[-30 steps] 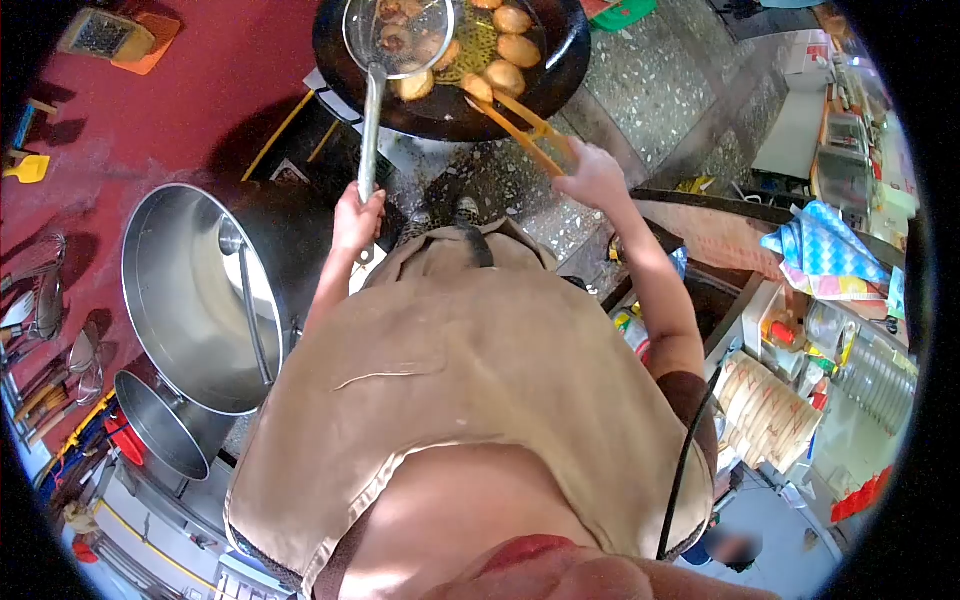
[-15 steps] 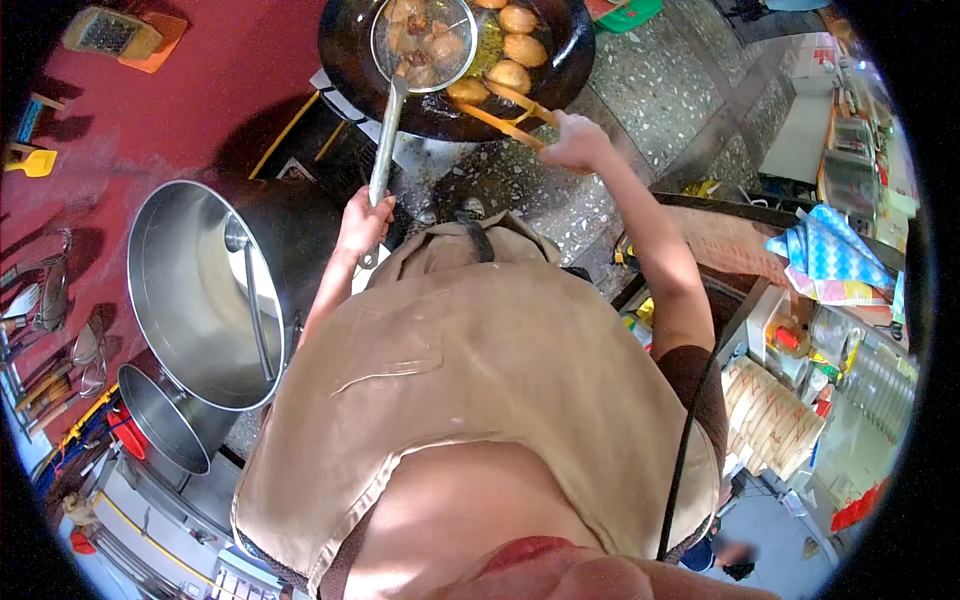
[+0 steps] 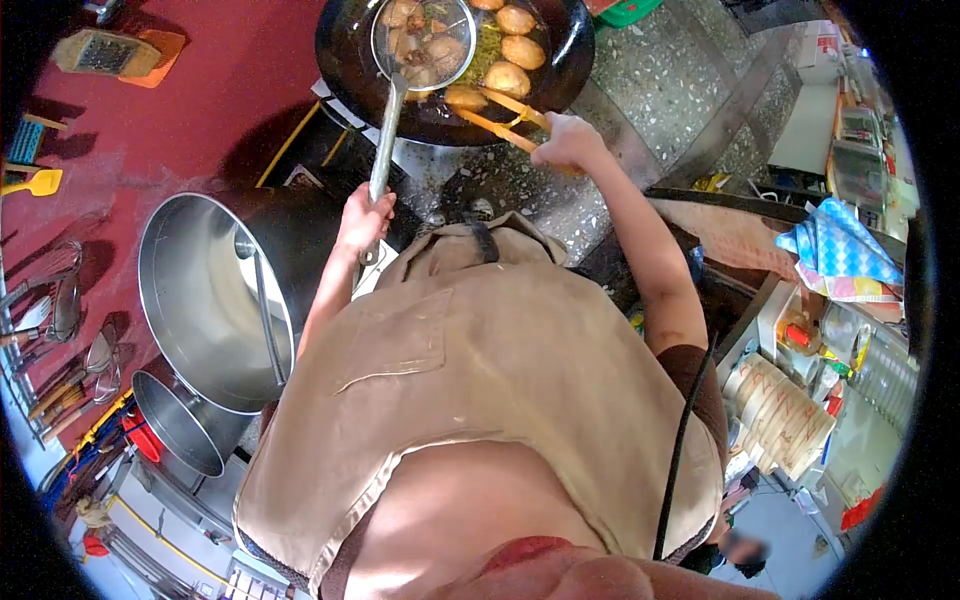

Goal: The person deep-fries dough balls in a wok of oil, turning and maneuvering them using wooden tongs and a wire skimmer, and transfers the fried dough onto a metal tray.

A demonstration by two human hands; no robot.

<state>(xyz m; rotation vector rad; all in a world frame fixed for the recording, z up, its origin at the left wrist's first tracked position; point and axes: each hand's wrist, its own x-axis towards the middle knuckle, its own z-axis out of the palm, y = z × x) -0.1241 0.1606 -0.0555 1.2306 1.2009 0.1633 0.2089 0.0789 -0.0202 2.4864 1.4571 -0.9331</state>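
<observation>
Apparently, frying is underway; left fingers (image 3: 377, 210) grip a mesh skimmer (image 3: 423, 45), right fingers (image 3: 556, 150) tongs (image 3: 497, 128); next move may need gentle squeezing.

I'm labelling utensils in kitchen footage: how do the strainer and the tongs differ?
The strainer looks silvery; the tongs are yellow-orange. The strainer has a round mesh head; the tongs have two slim arms. The left hand holds the strainer, the right hand the tongs. Both extend over the wok.

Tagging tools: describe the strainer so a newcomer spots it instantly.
Find the black wok at the top. Over its left part is a mesh strainer, held by the left hand. Its round mesh sets it apart from the two-armed orange tongs.
</observation>
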